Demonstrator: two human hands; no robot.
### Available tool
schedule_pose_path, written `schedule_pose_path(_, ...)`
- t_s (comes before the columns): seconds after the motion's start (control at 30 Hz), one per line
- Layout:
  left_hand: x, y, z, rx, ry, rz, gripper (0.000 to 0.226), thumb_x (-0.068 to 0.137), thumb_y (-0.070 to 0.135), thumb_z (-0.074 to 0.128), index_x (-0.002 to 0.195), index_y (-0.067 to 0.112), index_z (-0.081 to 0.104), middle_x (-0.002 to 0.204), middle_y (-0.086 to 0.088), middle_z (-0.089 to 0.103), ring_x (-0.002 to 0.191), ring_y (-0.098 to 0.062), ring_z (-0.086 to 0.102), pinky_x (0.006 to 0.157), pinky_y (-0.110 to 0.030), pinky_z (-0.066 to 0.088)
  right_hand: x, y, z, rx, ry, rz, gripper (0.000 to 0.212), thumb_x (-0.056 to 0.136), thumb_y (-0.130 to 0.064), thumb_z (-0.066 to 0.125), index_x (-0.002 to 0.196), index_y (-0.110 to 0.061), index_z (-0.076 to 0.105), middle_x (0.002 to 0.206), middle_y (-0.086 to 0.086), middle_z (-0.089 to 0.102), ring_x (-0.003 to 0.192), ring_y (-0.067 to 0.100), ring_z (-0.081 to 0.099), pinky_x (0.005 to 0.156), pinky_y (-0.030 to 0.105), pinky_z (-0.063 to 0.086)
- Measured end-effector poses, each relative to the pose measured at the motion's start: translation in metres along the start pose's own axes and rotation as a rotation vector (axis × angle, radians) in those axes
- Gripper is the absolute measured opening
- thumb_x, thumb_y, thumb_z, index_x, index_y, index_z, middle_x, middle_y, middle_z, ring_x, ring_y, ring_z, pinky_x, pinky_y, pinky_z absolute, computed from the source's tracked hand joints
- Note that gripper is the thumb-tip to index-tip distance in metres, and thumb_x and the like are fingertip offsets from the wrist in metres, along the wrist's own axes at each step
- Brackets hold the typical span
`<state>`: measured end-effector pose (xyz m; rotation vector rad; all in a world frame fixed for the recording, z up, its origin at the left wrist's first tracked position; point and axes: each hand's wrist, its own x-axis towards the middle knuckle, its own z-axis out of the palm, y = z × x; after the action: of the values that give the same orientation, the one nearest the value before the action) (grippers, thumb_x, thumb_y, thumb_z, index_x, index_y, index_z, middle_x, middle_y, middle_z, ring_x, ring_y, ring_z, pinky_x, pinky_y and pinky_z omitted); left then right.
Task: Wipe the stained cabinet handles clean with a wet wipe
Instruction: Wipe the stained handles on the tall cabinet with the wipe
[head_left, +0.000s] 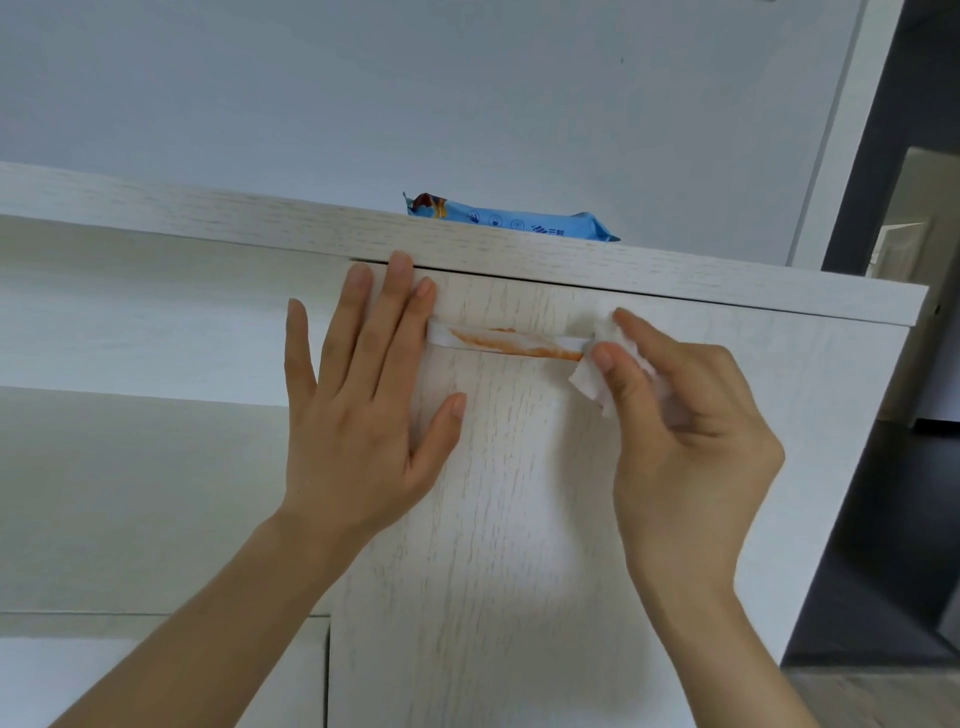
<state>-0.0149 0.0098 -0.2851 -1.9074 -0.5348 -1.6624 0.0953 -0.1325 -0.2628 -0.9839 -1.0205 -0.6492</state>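
Pale grey wall (467, 93) fills the upper view, with a dark doorway off at the right edge. Below it stands a light wood-grain cabinet (156, 322), its top board (260, 221) running across the scene. On that top, near the back, lies a blue pack of wet wipes (519, 221), well apart from the work. The cabinet door (509, 493) faces me, shut or close to it, judging by the thin dark gap under the top board.

The person's left hand (363, 395) lies flat against the door's upper left corner, fingers straight and spread, thumb out to the side, steadying the panel; its fingertips reach the top board, and one finger touches the handle's left end. The right hand (680, 410) pinches a folded white wet wipe (597, 374) between thumb and fingers and holds it against the right end of the handle (504, 343).

That handle is a slim white bar set level near the top of the door, and an orange-brown smear (514, 345) runs along most of its length, untouched from what I can see.

I judge the wiping of this handle to be just starting. The next move calls for drawing the wipe leftward along the bar with firm pressure, while the flat hand keeps the door from swinging, and probably more than one pass
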Motion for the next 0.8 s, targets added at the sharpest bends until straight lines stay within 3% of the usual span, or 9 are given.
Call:
schedule_pose_path(0.13,0.000,0.000,-0.001,0.005,-0.001,-0.001,0.062,0.098,0.043,0.027,0.146,0.004,0.023,0.153,-0.012,0.023,0.144,-0.030,0.016,0.114,-0.056,0.009,-0.007,0.007,0.003,-0.155,0.012,-0.191,0.027,0.082,-0.006,0.070,0.108,-0.011,0.065,0.091,0.000,0.053,0.077,-0.002,0.048,0.071,0.009,0.043)
schedule_pose_path(0.23,0.000,0.000,-0.001,0.008,0.001,-0.001,0.062,0.098,0.043,0.028,0.147,0.004,0.023,0.153,-0.012,0.023,0.143,-0.030,0.017,0.114,-0.056,0.009,-0.001,0.009,0.007,-0.087,0.078,-0.123,0.028,0.082,-0.008,0.070,0.109,-0.014,0.063,0.090,-0.008,0.050,0.082,-0.009,0.049,0.073,0.007,0.043)
schedule_pose_path(0.33,0.000,0.001,-0.001,0.005,-0.001,-0.004,0.062,0.098,0.042,0.028,0.146,0.004,0.023,0.153,-0.012,0.023,0.143,-0.030,0.017,0.114,-0.056,0.009,0.003,0.010,0.005,-0.166,0.061,-0.186,0.023,0.084,-0.010,0.068,0.107,-0.012,0.065,0.090,-0.003,0.053,0.081,-0.010,0.049,0.072,0.006,0.042)
schedule_pose_path(0.53,0.000,0.000,-0.001,0.000,0.001,-0.005,0.062,0.098,0.041,0.030,0.146,0.003,0.024,0.153,-0.014,0.025,0.143,-0.031,0.018,0.114,-0.057,0.010,0.002,0.015,-0.004,-0.129,0.045,-0.108,0.025,0.087,-0.015,0.063,0.112,-0.017,0.059,0.093,-0.010,0.052,0.087,-0.011,0.051,0.077,0.004,0.041)
schedule_pose_path(0.7,0.000,0.001,-0.002,-0.009,-0.002,-0.008,0.062,0.097,0.042,0.030,0.146,0.004,0.023,0.153,-0.011,0.022,0.143,-0.030,0.017,0.114,-0.055,0.008,-0.004,0.012,0.003,-0.132,0.025,-0.197,0.029,0.087,-0.011,0.064,0.116,-0.014,0.058,0.101,-0.004,0.054,0.093,-0.007,0.051,0.082,0.007,0.041)
schedule_pose_path(0.8,0.000,0.001,-0.002,-0.007,-0.004,-0.006,0.062,0.097,0.042,0.030,0.146,0.004,0.022,0.153,-0.011,0.020,0.143,-0.030,0.017,0.114,-0.055,0.009,-0.006,0.015,0.005,-0.170,0.005,-0.248,0.030,0.087,-0.007,0.066,0.116,-0.009,0.060,0.102,-0.002,0.055,0.093,0.004,0.052,0.082,0.011,0.043)
